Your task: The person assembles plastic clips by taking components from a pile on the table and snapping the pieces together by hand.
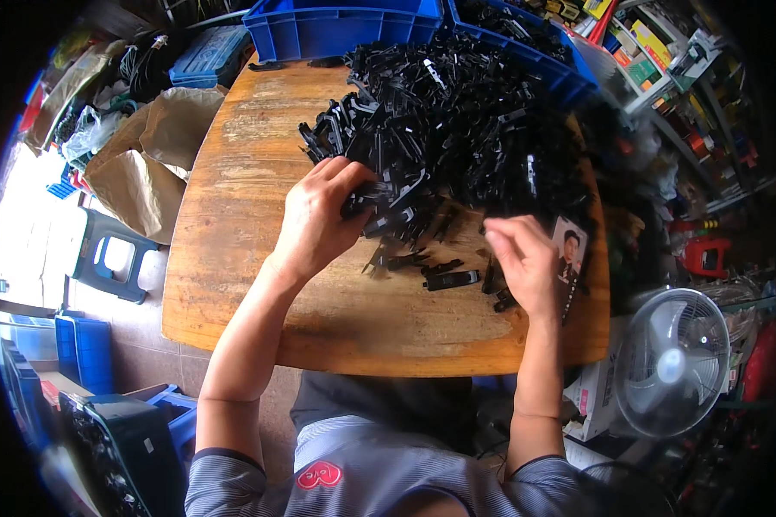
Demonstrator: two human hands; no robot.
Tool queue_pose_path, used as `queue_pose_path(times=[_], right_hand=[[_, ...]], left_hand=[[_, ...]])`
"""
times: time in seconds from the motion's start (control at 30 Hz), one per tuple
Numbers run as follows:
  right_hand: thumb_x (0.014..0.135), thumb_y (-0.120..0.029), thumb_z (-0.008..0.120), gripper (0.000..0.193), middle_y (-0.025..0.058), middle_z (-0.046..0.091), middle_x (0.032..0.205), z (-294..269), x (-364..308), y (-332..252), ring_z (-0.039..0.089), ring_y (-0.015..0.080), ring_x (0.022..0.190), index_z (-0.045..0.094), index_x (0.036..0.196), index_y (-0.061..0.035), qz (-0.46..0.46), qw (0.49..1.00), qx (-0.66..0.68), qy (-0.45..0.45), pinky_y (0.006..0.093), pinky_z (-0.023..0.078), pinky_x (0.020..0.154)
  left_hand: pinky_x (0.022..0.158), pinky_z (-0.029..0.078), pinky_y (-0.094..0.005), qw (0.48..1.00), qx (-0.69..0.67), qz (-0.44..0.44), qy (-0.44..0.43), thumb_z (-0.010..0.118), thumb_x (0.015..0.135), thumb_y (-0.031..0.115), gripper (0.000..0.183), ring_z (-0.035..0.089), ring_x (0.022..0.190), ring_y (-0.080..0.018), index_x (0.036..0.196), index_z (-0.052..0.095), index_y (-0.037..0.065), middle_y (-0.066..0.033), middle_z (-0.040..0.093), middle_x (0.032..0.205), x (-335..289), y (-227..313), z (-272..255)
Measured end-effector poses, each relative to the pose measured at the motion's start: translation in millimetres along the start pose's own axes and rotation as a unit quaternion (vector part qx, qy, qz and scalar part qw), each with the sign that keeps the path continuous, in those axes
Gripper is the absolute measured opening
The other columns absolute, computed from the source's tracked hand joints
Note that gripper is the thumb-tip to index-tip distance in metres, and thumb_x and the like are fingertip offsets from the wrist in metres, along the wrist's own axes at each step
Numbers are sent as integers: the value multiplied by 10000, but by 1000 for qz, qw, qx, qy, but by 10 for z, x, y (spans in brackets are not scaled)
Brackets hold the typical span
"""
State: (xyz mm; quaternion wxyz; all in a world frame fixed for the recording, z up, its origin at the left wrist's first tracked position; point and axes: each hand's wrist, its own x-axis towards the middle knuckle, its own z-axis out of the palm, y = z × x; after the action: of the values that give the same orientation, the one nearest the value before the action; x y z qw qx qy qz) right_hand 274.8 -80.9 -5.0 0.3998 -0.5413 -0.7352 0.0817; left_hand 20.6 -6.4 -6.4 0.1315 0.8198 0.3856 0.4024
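A big heap of small black plastic parts [457, 112] covers the far middle and right of a wooden table [250, 172]. At the heap's near left edge, my left hand [319, 211] curls its fingers around some of the black plastic parts. My right hand [526, 258] hovers over the near right of the heap, its thumb and fingers drawn together. Whatever lies between those fingertips, if anything, is too small to make out. Between the hands, a single long black part [451, 280] lies apart on the wood, with several loose pieces around it.
A blue crate [345, 28] stands at the table's far edge, and a second blue crate [569, 65] holds more black parts. Near the right edge lies a photo card [569, 250]. A fan [671, 366] stands at right; a stool [112, 258] and paper sacks [138, 185] are at left.
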Motion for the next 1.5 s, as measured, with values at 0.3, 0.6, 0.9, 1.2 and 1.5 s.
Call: queue_pose_path(times=[0.3, 0.6, 0.9, 1.2, 1.5], right_hand=[[642, -65, 764, 201, 73, 609, 789, 213, -115, -43, 560, 229, 755, 666, 811, -18, -81, 977, 10, -199, 313, 460, 656], [833, -123, 684, 176, 22, 629, 816, 307, -112, -198, 581, 64, 750, 573, 916, -16, 181, 909, 375, 23, 210, 471, 662], [694, 2, 718, 143, 78, 649, 853, 66, -30, -91, 596, 212, 781, 663, 826, -6, -73, 993, 66, -70, 292, 485, 700], [689, -28, 708, 316, 87, 594, 1008, 357, -139, -55, 528, 252, 941, 649, 1000, -12, -67, 981, -31, -177, 339, 459, 824], [714, 22, 665, 269, 89, 575, 1041, 268, -109, 69, 495, 272, 971, 619, 976, -22, -62, 982, -89, -152, 350, 425, 867]], left_hand=[[644, 484, -371, 996, 41, 41, -63, 704, 648, 62, 248, 565, 761, -274, 867, 587, 65, -90, 555, 779, -106, 43, 186], [801, 496, -338, 960, -244, -30, -131, 689, 785, 113, 381, 637, 953, -295, 1126, 569, -9, -182, 633, 1040, -217, 392, 357], [539, 412, -202, 883, -378, -275, -42, 674, 791, 67, 172, 516, 600, -45, 956, 629, 57, 5, 607, 709, -120, 126, 251], [468, 345, -194, 855, -405, -307, -105, 702, 775, 121, 142, 456, 512, -30, 894, 644, 70, 37, 558, 608, -113, 194, 235], [475, 354, -195, 833, -425, -335, -119, 697, 757, 86, 140, 455, 501, -40, 884, 650, 49, 19, 584, 639, -91, 178, 233]])
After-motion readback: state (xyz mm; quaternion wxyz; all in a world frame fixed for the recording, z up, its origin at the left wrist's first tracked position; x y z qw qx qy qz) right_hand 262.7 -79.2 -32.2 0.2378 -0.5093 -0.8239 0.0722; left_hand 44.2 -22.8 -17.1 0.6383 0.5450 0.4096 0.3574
